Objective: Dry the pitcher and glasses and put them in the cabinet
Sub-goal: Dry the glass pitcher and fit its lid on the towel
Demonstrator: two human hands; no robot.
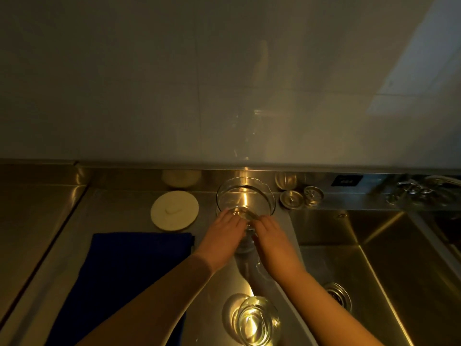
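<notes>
A clear glass pitcher (pixel 245 196) stands on the steel counter near the back wall. My left hand (pixel 222 236) and my right hand (pixel 272 236) both reach to its near side, fingers curled around its lower part, close together. A clear drinking glass (pixel 254 320) stands on the counter close to me, between my forearms. Another glass (pixel 247 260) seems to stand under my hands, mostly hidden and blurred. A dark blue cloth (pixel 129 275) lies flat on the counter to the left of my left arm.
A round cream lid (pixel 174 211) lies left of the pitcher. Two metal sink strainers (pixel 300 197) sit behind the steel sink (pixel 374 270) at the right. A faucet fitting (pixel 419 189) is at the far right. The tiled wall (pixel 224 83) rises behind.
</notes>
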